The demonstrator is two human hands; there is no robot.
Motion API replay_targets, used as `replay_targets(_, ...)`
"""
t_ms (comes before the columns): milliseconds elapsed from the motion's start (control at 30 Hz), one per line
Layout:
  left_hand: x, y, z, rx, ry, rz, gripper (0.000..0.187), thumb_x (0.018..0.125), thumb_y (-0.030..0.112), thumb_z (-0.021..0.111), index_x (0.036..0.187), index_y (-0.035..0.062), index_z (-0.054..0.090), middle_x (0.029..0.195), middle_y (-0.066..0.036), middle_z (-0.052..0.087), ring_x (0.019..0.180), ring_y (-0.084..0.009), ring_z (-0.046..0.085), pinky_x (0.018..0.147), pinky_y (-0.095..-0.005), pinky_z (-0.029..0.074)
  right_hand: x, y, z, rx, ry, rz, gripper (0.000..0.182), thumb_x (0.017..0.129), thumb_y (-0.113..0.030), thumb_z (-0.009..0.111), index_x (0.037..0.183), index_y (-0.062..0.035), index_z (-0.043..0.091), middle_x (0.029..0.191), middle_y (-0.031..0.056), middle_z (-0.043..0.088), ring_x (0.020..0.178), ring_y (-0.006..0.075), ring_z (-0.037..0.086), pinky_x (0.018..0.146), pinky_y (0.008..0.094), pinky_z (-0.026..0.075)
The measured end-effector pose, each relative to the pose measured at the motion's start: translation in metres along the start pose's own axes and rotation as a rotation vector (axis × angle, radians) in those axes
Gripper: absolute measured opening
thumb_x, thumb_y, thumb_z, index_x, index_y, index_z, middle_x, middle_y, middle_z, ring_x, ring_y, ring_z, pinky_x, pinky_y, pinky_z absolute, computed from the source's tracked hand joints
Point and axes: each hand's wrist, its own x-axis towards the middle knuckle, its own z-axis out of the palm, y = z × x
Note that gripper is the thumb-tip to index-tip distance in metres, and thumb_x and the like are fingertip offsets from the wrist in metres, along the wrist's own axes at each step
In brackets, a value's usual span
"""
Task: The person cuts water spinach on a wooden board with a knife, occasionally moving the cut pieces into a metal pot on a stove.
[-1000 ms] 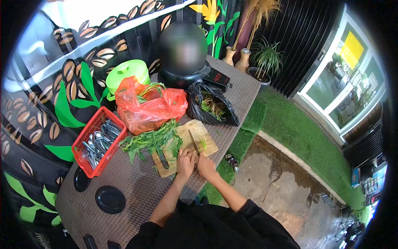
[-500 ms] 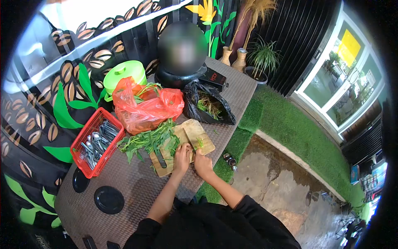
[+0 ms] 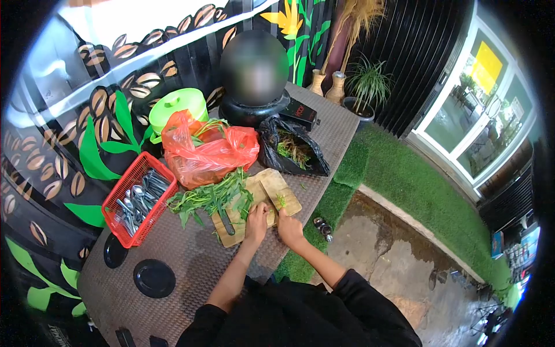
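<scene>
A wooden cutting board [image 3: 232,236] lies on the table under both hands. My left hand [image 3: 256,222] is closed on leafy green stems [image 3: 215,196], whose leaves spread over the board's left side and onto the table. My right hand [image 3: 289,228] is wrapped round the handle of a knife [image 3: 269,194], its blade pointing away from me across the board, just right of my left fingers. Small cut green pieces [image 3: 281,200] lie right of the blade. The knife's handle is mostly hidden in my fist.
Behind the board sit a red plastic bag [image 3: 202,153] and a black bag with plant scraps [image 3: 293,151]. A red basket [image 3: 139,199] of cutlery stands left, near black plates [image 3: 154,278]. A green lidded container [image 3: 179,106] is at the back.
My right hand and the knife have shifted slightly right, opening a small gap from my left hand. The whole view has moved a little. My left hand stays on the stems.
</scene>
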Motion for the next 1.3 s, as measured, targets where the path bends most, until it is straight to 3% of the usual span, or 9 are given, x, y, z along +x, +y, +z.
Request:
replay_targets(200, 0.005, -0.007, 0.007, 0.005, 0.034, 0.01, 0.013, 0.08, -0.003, 0.058, 0.087, 0.0008, 0.047, 0.081, -0.014, 0.058, 0.078, -0.0302, 0.059, 0.067, -0.0381, 0.046, 0.011, 0.002, -0.008, 0.166, -0.039, -0.007, 0.026, 0.089, -0.018, 0.043, 0.104, 0.0025, 0.041, 0.075, 0.0242, 0.064, 0.067, 0.0409, 0.064, 0.056, 0.0486, 0.051)
replay_targets(300, 0.003, -0.005, 0.007, -0.097, 0.003, -0.069, 0.012, 0.081, 0.0, 0.057, 0.089, 0.0003, 0.047, 0.085, -0.017, 0.054, 0.083, -0.0377, 0.053, 0.069, -0.0441, 0.043, -0.006, -0.011, -0.009, 0.155, -0.036, 0.058, 0.026, 0.089, -0.019, 0.044, 0.104, 0.002, 0.041, 0.076, 0.025, 0.064, 0.067, 0.0402, 0.064, 0.056, 0.0488, 0.052)
replay_targets(400, 0.004, 0.002, 0.003, -0.08, 0.022, -0.012, 0.011, 0.082, 0.001, 0.056, 0.088, 0.0, 0.047, 0.084, -0.017, 0.054, 0.082, -0.0371, 0.054, 0.069, -0.0434, 0.043, -0.006, -0.017, 0.004, 0.121, -0.054, 0.146, 0.027, 0.089, -0.02, 0.045, 0.104, 0.0018, 0.042, 0.074, 0.0251, 0.063, 0.068, 0.0397, 0.064, 0.056, 0.0495, 0.052)
replay_targets(533, 0.002, 0.001, 0.004, -0.058, 0.011, 0.002, 0.009, 0.082, -0.001, 0.055, 0.086, 0.0, 0.046, 0.083, -0.017, 0.054, 0.08, -0.0371, 0.054, 0.068, -0.0442, 0.043, 0.013, -0.006, 0.004, 0.196, 0.001, 0.015, 0.024, 0.089, -0.018, 0.043, 0.103, 0.0016, 0.042, 0.074, 0.0252, 0.063, 0.068, 0.0399, 0.064, 0.056, 0.0483, 0.052)
replay_targets(600, 0.004, 0.001, 0.005, -0.063, 0.075, 0.015, 0.013, 0.078, -0.003, 0.058, 0.083, -0.0002, 0.047, 0.073, -0.014, 0.053, 0.074, -0.0325, 0.055, 0.066, -0.0407, 0.043, -0.005, -0.014, 0.002, 0.167, 0.038, 0.083, 0.015, 0.088, -0.012, 0.043, 0.096, -0.0004, 0.046, 0.071, 0.0205, 0.064, 0.067, 0.037, 0.065, 0.055, 0.0447, 0.053)
replay_targets(867, 0.004, 0.003, 0.003, -0.076, 0.082, -0.02, 0.012, 0.078, -0.004, 0.057, 0.082, 0.0, 0.046, 0.075, -0.015, 0.052, 0.074, -0.0346, 0.054, 0.066, -0.0411, 0.043, -0.007, -0.018, -0.012, 0.214, 0.002, 0.08, 0.022, 0.089, -0.018, 0.042, 0.1, 0.0017, 0.043, 0.076, 0.0248, 0.064, 0.067, 0.0389, 0.065, 0.057, 0.0478, 0.052)
replay_targets(1000, 0.003, 0.006, -0.001, -0.064, 0.059, -0.037, 0.011, 0.079, -0.004, 0.056, 0.084, 0.0003, 0.047, 0.078, -0.017, 0.054, 0.076, -0.037, 0.054, 0.066, -0.0437, 0.043, 0.002, -0.024, -0.011, 0.224, -0.098, 0.15, 0.024, 0.09, -0.017, 0.04, 0.104, 0.0021, 0.043, 0.079, 0.0257, 0.064, 0.075, 0.0403, 0.064, 0.066, 0.0493, 0.051)
replay_targets(1133, -0.001, 0.006, -0.002, 0.003, 0.058, 0.015, 0.01, 0.079, -0.004, 0.056, 0.084, 0.0002, 0.048, 0.081, -0.018, 0.055, 0.079, -0.0382, 0.054, 0.068, -0.0455, 0.043, 0.005, -0.014, -0.004, 0.179, -0.069, 0.076, 0.036, 0.093, -0.025, 0.042, 0.118, 0.0011, 0.04, 0.077, 0.0241, 0.064, 0.073, 0.0398, 0.064, 0.061, 0.0488, 0.052)
replay_targets(1300, 0.0, 0.009, -0.005, 0.05, 0.041, 0.034, 0.011, 0.078, -0.003, 0.058, 0.086, -0.0002, 0.05, 0.084, -0.018, 0.056, 0.079, -0.0383, 0.055, 0.068, -0.0447, 0.044, -0.01, -0.011, -0.003, 0.099, -0.111, 0.129, 0.038, 0.092, -0.028, 0.044, 0.117, 0.0009, 0.041, 0.076, 0.0239, 0.064, 0.072, 0.0395, 0.064, 0.061, 0.0489, 0.052)
